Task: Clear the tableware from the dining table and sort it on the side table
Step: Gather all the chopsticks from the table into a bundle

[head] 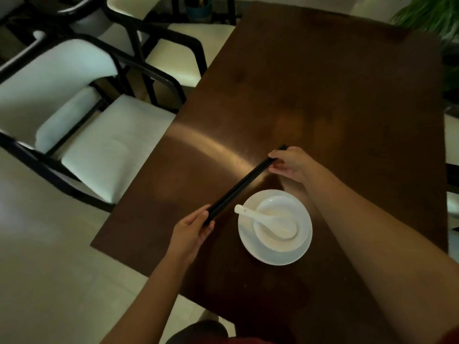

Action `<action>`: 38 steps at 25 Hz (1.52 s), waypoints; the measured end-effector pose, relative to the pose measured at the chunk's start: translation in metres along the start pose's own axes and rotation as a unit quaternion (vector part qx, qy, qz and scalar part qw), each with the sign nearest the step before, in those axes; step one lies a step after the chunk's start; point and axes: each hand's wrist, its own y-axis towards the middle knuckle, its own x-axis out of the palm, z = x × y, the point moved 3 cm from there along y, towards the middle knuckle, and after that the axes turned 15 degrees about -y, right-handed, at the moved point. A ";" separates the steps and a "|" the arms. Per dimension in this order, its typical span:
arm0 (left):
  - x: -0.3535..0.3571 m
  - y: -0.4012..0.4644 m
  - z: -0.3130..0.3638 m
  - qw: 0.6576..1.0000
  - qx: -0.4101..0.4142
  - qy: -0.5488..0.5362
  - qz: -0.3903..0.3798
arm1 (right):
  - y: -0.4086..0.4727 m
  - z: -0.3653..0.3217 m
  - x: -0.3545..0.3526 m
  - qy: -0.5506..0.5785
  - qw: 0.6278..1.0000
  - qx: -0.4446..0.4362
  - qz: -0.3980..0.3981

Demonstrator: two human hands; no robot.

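Note:
A pair of black chopsticks (242, 184) stretches diagonally above the brown dining table (323, 95). My left hand (192, 230) grips their near end, and my right hand (289, 163) pinches their far end. Just right of the chopsticks a white plate (248, 240) sits on the table with a white bowl (272, 242) on it. A white ceramic spoon (268, 220) lies in the bowl, its handle pointing left over the rim.
Several white-cushioned chairs with black frames (104, 145) stand along the table's left side. A green plant (432, 18) is at the far right corner, and a pot (198, 7) sits beyond the table. Pale floor (37, 269) lies to the left.

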 end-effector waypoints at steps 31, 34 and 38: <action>-0.012 0.015 -0.025 0.964 -0.043 0.259 -0.036 | -0.007 0.083 -0.053 -0.164 0.979 0.030 0.122; 0.014 0.034 -0.021 0.925 -0.042 0.367 -0.089 | -0.019 0.105 -0.067 -0.179 0.973 0.034 0.140; 0.052 0.057 -0.011 0.919 0.006 0.380 -0.106 | -0.047 0.137 -0.080 -0.163 0.965 0.070 0.191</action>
